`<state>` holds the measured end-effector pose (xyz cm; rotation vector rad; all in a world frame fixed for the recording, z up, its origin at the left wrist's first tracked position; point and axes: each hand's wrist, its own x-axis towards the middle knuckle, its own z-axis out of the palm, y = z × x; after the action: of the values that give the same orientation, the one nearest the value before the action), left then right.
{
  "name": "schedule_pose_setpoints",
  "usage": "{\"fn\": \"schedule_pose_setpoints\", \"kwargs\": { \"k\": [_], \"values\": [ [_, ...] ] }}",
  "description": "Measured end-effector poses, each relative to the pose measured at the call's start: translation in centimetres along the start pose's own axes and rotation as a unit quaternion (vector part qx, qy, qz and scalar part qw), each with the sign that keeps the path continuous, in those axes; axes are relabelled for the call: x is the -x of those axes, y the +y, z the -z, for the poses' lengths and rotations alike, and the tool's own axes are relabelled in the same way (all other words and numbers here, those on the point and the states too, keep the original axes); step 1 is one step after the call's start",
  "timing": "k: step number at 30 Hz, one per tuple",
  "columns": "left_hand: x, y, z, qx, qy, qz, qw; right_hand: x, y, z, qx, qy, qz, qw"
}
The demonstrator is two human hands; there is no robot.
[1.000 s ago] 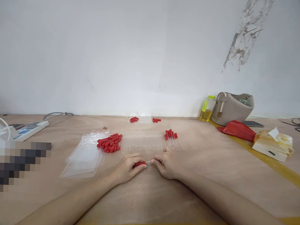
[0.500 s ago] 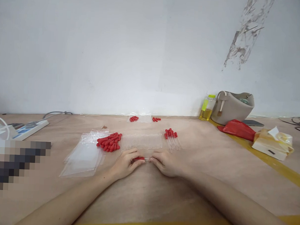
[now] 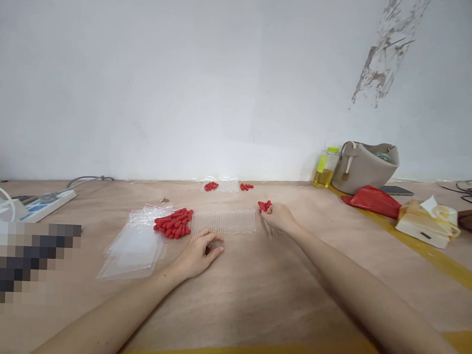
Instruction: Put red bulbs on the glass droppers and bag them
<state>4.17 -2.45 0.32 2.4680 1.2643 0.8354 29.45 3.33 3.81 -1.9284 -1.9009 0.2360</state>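
My left hand [image 3: 199, 253] rests on the table with thumb and fingers apart and nothing between them. Just beyond it lies a row of clear glass pipette tubes [image 3: 224, 221]. A pile of red rubber bulbs [image 3: 173, 224] sits to the left of that row, partly over clear zip bags [image 3: 133, 245]. On the row's right side, my right hand [image 3: 279, 218] pinches at a group of red-bulbed droppers [image 3: 264, 205]. Its fingers hide most of the glass stems, and the dropper in the grip is barely visible.
At the wall lies a clear bag [image 3: 228, 186] with small red bulbs on both sides. To the right stand a bottle of yellow liquid [image 3: 324, 170], a grey bag [image 3: 367, 169], a red pouch [image 3: 371, 201] and a tissue pack [image 3: 427, 224]. Another person's hand [image 3: 471, 218] shows at the right edge. A power strip [image 3: 50, 204] lies left.
My right hand has moved away from my left, forward and right to the dropper group. The red bulb and stem between my hands have left the left hand, whose fingers have opened.
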Motion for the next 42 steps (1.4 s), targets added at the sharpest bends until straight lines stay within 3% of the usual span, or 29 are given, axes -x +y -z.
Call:
{"fn": "schedule_pose_setpoints", "kwargs": {
  "k": [9,22,35,42],
  "values": [
    [0.0,0.2,0.0,0.008,-0.008,-0.003,1.000,-0.9,0.0,-3.0,0.054,0.021,-0.032,0.998],
    [0.0,0.4,0.1,0.018,-0.014,-0.011,1.000,-0.6,-1.4,-2.7,0.070,0.010,-0.022,0.997],
    [0.0,0.3,0.1,0.007,-0.012,-0.015,1.000,-2.8,-2.6,-2.4,0.067,-0.064,-0.082,0.992],
    [0.1,0.3,-0.2,0.006,-0.009,-0.019,1.000,-2.1,-3.2,-1.8,0.067,-0.068,-0.061,0.994]
  ]
}}
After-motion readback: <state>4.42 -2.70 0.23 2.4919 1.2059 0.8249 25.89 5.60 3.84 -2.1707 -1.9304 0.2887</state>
